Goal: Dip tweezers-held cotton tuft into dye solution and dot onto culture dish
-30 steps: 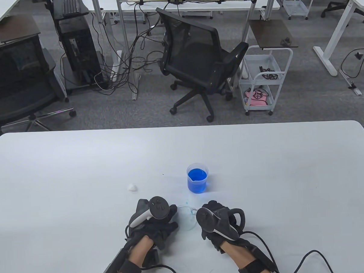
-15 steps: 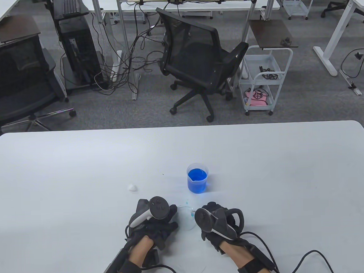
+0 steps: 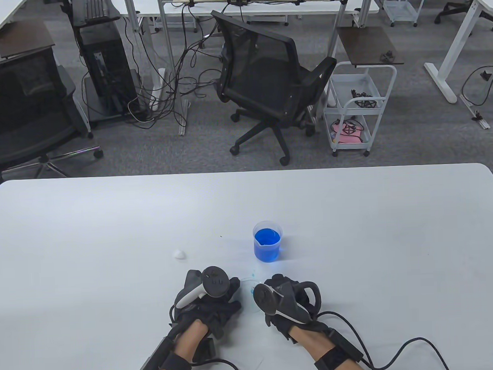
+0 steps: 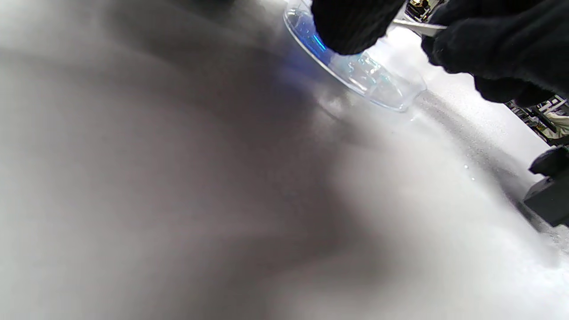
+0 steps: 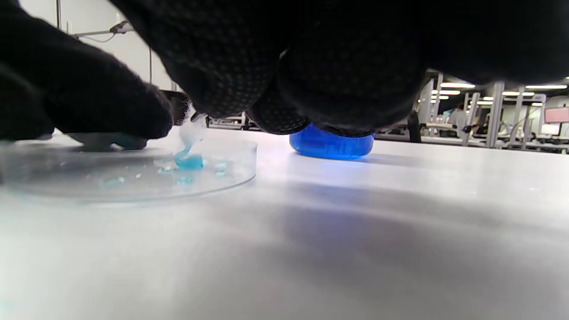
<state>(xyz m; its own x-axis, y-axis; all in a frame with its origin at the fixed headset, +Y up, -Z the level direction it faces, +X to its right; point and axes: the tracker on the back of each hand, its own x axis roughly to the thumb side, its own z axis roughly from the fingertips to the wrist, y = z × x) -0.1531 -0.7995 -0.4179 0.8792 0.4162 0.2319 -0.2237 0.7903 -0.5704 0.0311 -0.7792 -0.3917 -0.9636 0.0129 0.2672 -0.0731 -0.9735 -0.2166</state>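
Tweezers [image 4: 420,28] pinched by right hand [image 3: 285,304] over dish [image 5: 133,178]; left hand [image 3: 208,303] grips its rim.

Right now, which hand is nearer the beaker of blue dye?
Right. The right hand sits just below the beaker, over the dish; the left hand lies farther off, at the dish's left.

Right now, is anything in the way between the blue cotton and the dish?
Nothing visible is. The dyed cotton tuft already sits down inside the culture dish, among blue dots. The right hand holds the tweezers; the left hand rests beside the dish.
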